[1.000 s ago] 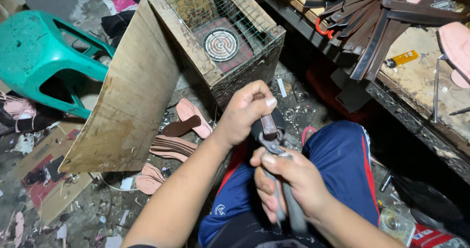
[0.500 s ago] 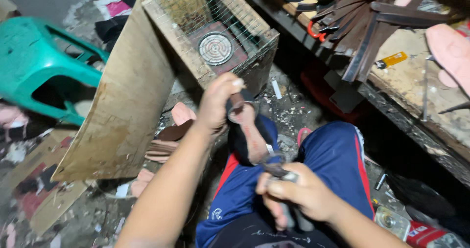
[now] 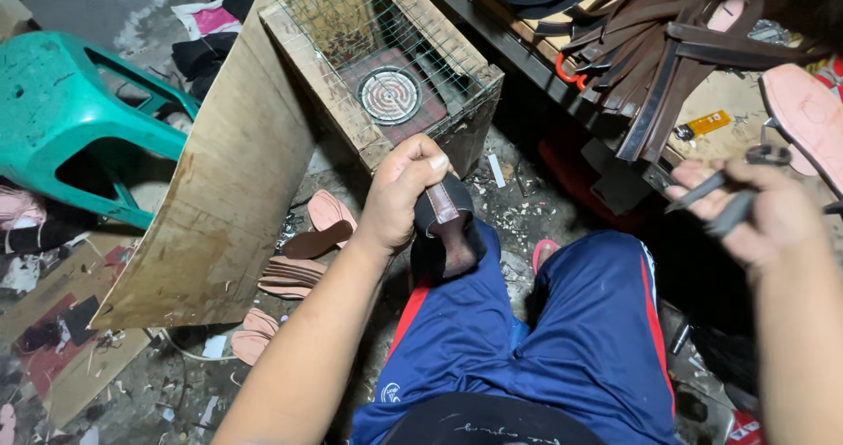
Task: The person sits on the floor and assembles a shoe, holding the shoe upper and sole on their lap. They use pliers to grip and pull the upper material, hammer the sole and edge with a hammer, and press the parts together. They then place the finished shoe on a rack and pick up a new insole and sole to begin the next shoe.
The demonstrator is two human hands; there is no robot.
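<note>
My left hand (image 3: 399,190) grips a dark shoe piece (image 3: 448,234) with a brown strap, pressing it against my left knee in blue trousers (image 3: 492,340). My right hand (image 3: 760,212) is raised at the right, closed around a pair of metal pliers (image 3: 720,201), near the edge of the workbench (image 3: 729,111). The pliers are well apart from the shoe piece.
A wire-mesh wooden box with a round coil heater (image 3: 389,94) stands ahead, a tilted board (image 3: 219,208) leaning on it. A green plastic stool (image 3: 61,120) is at left. Pink and brown insoles (image 3: 307,234) lie on the littered floor. Brown straps (image 3: 650,50) and a pink sole (image 3: 808,120) lie on the bench.
My right hand has lifted the pliers away from the shoe piece and swung them up to the right toward the bench. My left hand keeps the piece on my knee.
</note>
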